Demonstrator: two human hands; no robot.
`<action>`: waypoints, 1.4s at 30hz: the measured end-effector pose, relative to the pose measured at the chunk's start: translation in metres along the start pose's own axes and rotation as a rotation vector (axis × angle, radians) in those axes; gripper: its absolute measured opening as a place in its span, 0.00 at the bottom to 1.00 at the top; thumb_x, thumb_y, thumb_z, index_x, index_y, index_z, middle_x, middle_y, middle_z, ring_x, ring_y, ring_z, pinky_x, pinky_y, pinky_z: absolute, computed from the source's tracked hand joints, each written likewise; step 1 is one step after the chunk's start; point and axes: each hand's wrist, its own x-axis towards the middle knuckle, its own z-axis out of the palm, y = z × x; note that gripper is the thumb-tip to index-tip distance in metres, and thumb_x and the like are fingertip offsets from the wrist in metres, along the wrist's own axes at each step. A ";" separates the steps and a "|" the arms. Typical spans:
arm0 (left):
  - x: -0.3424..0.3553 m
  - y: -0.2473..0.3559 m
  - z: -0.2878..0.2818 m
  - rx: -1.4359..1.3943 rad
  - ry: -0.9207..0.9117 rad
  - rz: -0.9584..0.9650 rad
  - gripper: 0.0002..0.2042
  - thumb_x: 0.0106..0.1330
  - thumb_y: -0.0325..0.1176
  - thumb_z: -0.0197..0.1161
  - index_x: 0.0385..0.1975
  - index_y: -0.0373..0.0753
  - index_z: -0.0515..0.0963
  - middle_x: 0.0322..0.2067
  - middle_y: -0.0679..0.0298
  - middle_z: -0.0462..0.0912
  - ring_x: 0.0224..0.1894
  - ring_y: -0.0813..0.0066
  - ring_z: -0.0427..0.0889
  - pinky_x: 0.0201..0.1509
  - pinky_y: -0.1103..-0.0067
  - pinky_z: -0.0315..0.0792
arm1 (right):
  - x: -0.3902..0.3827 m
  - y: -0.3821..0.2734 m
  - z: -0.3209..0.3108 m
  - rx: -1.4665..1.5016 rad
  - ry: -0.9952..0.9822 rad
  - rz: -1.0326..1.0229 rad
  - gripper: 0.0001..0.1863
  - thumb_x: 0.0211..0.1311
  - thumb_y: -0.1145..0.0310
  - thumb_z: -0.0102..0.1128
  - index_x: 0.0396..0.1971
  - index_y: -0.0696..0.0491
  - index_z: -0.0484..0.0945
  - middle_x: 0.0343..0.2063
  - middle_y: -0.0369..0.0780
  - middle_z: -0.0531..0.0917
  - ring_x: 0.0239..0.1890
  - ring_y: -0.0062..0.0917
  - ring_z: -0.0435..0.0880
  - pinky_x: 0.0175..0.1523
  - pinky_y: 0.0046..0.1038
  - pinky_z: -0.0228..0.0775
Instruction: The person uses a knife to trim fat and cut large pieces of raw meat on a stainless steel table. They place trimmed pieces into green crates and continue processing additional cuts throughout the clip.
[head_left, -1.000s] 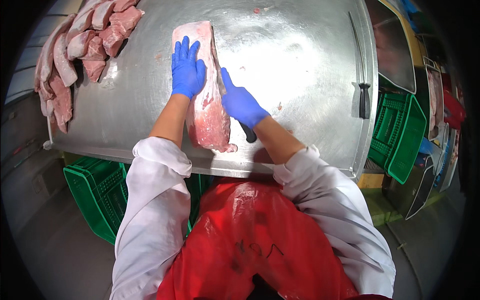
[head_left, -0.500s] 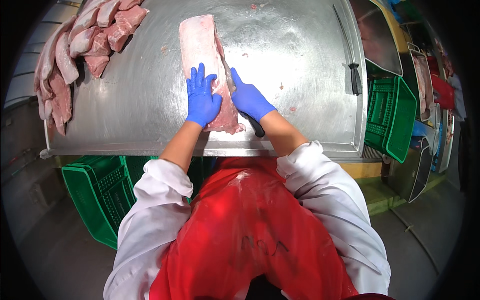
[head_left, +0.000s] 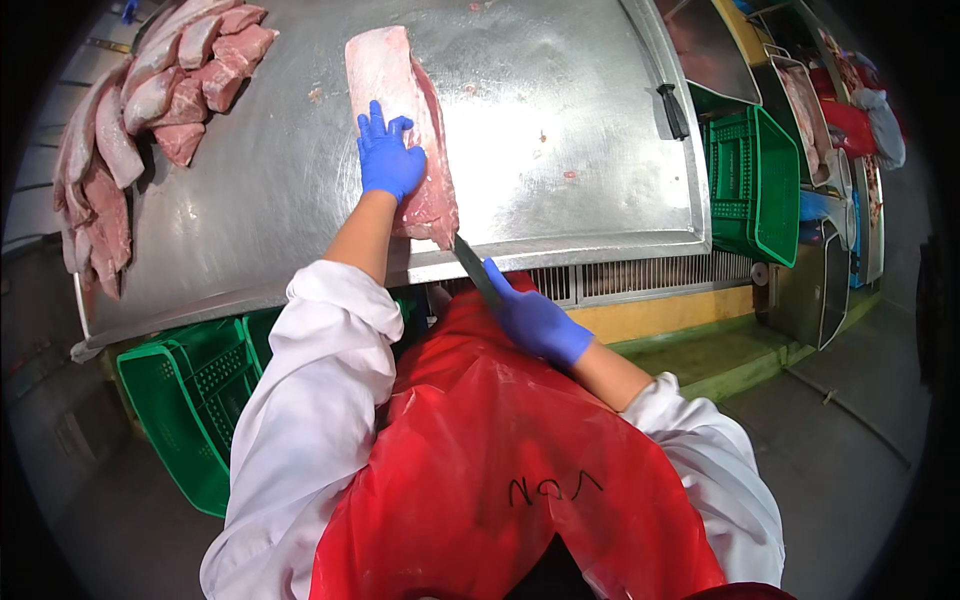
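Observation:
A long slab of raw meat (head_left: 432, 185) with a pale fat layer lies lengthwise on the steel table (head_left: 270, 170), its near end close to the front edge. My left hand (head_left: 389, 160), in a blue glove, rests flat on the slab with its fingers spread. In my right hand (head_left: 535, 318), also blue-gloved, is a knife (head_left: 474, 265), its handle mostly hidden by the fingers. The hand is past the table's front edge, in front of my red apron. The blade points up and left, its tip at the slab's near right corner.
Several cut meat pieces (head_left: 150, 90) are heaped at the far left of the table. A black-handled sharpening steel (head_left: 672, 112) lies by the right rim. Green crates stand to the right (head_left: 755, 185) and below the table's front left (head_left: 185, 400). Another person (head_left: 870, 115) shows at far right.
My right hand has drawn the knife toward me along the slab's right side and off its near end. My left hand stays on the meat. The view has shifted slightly.

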 end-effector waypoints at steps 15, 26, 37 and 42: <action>0.047 -0.016 -0.054 -1.513 -0.402 -0.183 0.34 0.60 0.37 0.63 0.67 0.34 0.62 0.59 0.53 0.76 0.56 0.58 0.80 0.59 0.63 0.77 | -0.139 0.110 -0.132 1.057 0.425 0.472 0.44 0.64 0.82 0.48 0.77 0.36 0.48 0.25 0.35 0.77 0.18 0.16 0.72 0.18 0.19 0.66; -0.023 0.153 -0.013 0.057 -0.255 0.183 0.32 0.54 0.44 0.71 0.54 0.29 0.72 0.45 0.44 0.80 0.47 0.46 0.80 0.52 0.60 0.74 | -0.057 0.181 -0.203 0.921 0.435 0.380 0.44 0.63 0.83 0.49 0.77 0.38 0.48 0.23 0.36 0.78 0.16 0.16 0.72 0.18 0.20 0.66; -0.084 0.105 -0.126 -0.800 0.040 -0.278 0.21 0.61 0.30 0.65 0.55 0.34 0.73 0.36 0.62 0.79 0.38 0.77 0.79 0.43 0.78 0.76 | 0.084 0.144 -0.184 0.896 0.044 0.176 0.43 0.67 0.80 0.48 0.78 0.37 0.44 0.21 0.36 0.78 0.15 0.15 0.70 0.20 0.19 0.64; -0.099 0.067 -0.146 -0.847 0.188 -0.250 0.17 0.60 0.26 0.62 0.50 0.32 0.73 0.39 0.61 0.80 0.40 0.75 0.80 0.47 0.78 0.75 | 0.166 0.041 -0.121 0.802 -0.356 -0.008 0.42 0.67 0.74 0.50 0.77 0.31 0.46 0.19 0.35 0.75 0.16 0.17 0.72 0.22 0.23 0.70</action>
